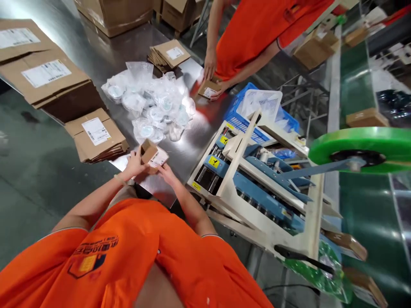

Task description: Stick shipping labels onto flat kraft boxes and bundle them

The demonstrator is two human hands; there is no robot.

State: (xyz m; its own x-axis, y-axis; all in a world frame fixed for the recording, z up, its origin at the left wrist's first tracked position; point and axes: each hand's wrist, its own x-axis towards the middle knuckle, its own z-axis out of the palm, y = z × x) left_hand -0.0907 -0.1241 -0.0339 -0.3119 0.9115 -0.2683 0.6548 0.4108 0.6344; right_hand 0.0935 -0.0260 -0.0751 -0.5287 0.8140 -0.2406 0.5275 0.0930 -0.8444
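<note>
A small cardboard box [149,156] with a white label on one side is held between my two hands above the near edge of the metal table. My left hand [135,164] grips its left side, fingers bent around the cardboard. At its right lower corner, my right hand [166,172] closes on the box. The end facing up and left looks open, its inside dark. Just beyond the box lies a pile of clear bubble-wrapped packets [157,105] with round, pale contents. Flattened labelled cartons [96,134] are stacked to the left of my hands.
Across the metal table [120,51], a co-worker in orange holds another labelled box [210,89]. Larger flat cartons [46,72] lie at left. On the right stand a taping machine [257,184] with a green tape roll [359,147], a blue crate [239,107] and a green conveyor [362,192].
</note>
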